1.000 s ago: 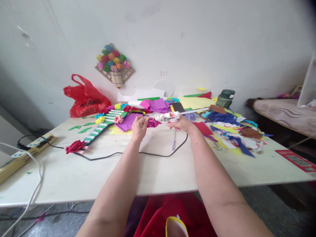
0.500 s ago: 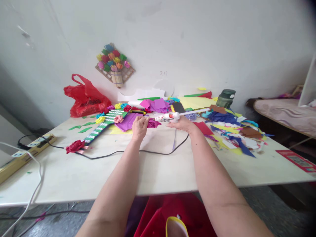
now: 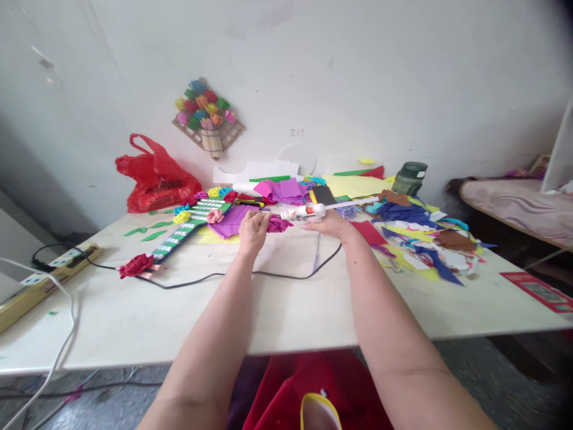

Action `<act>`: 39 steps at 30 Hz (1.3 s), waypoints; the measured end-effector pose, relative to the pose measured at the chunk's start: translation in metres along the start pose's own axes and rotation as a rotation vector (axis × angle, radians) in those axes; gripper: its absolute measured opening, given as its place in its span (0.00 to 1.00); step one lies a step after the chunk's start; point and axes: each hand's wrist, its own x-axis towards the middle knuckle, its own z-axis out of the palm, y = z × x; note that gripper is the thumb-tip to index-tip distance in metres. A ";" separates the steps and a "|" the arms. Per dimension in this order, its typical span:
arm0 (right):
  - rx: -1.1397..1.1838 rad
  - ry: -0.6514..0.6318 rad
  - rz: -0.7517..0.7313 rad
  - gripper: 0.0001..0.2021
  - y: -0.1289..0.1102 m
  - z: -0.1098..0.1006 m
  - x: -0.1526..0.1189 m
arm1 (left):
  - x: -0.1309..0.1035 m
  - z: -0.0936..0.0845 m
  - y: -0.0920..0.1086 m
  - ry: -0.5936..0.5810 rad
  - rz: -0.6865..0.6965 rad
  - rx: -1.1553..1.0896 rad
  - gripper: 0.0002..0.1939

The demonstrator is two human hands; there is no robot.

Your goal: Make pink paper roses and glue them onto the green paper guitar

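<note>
My left hand (image 3: 253,232) is closed around one end of a crumpled magenta paper piece (image 3: 280,224), just above the table. From the right, my right hand (image 3: 330,224) grips a white glue gun (image 3: 303,212) with a printed pattern. Its nozzle points left, at the magenta paper; whether they touch is unclear. A white glue stick (image 3: 353,203) sticks out of its back end. Left of my hands lies a green and white striped piece (image 3: 190,232) with paper flowers on it, and a pink flower (image 3: 215,216) sits near its upper end.
A black cord (image 3: 215,275) crosses the table (image 3: 295,316). At the left are a power strip (image 3: 58,269) and a red plastic bag (image 3: 156,179). Coloured paper scraps (image 3: 412,221) and a dark green bottle (image 3: 409,178) are on the right. Green paper leaves (image 3: 154,235) lie further left.
</note>
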 end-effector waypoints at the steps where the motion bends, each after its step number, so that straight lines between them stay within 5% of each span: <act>1: -0.001 0.001 0.003 0.21 0.000 0.000 0.000 | 0.000 0.000 0.000 -0.001 0.003 0.000 0.15; 18: 0.084 0.005 0.175 0.15 -0.011 0.000 -0.006 | 0.000 0.000 -0.002 -0.003 -0.004 0.008 0.15; 24: 0.210 0.044 0.110 0.16 -0.002 0.000 -0.005 | 0.000 -0.002 0.000 -0.009 -0.029 -0.029 0.16; 33: 0.409 0.252 0.055 0.18 0.002 -0.001 -0.004 | 0.001 -0.001 -0.003 0.008 -0.081 -0.034 0.16; 39: 0.408 0.514 0.145 0.19 0.013 0.002 0.005 | 0.006 -0.005 -0.017 0.167 -0.215 -0.066 0.19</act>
